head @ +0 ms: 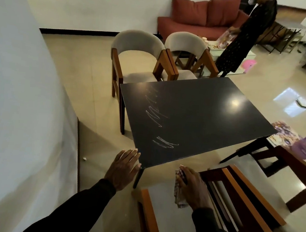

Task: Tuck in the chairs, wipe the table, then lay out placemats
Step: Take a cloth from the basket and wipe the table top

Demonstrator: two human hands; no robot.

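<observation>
Nearest chair (149, 217) is parked right under the hands, by the near edge of the bench (195, 112). A checked cloth (178, 192) is gripped in the curled fingers of the right hand (193, 186), not yet on the top. The left hand (123, 168) is held flat, fingers straight, at the near left corner. Chalk scribbles (158, 114) are spread down the left side, so long overlapping strokes are probably best there.

The right hand (193, 186) covers most of the checked cloth (178, 199). The near chair (149, 213) runs off the bottom edge. The table (204, 111) hides the seat fronts of the far left chair (138, 42) and the far right chair (186, 41). The top edge cuts off the far person (248, 31). A white speck (84, 159) by the left wall is too small to tell.
</observation>
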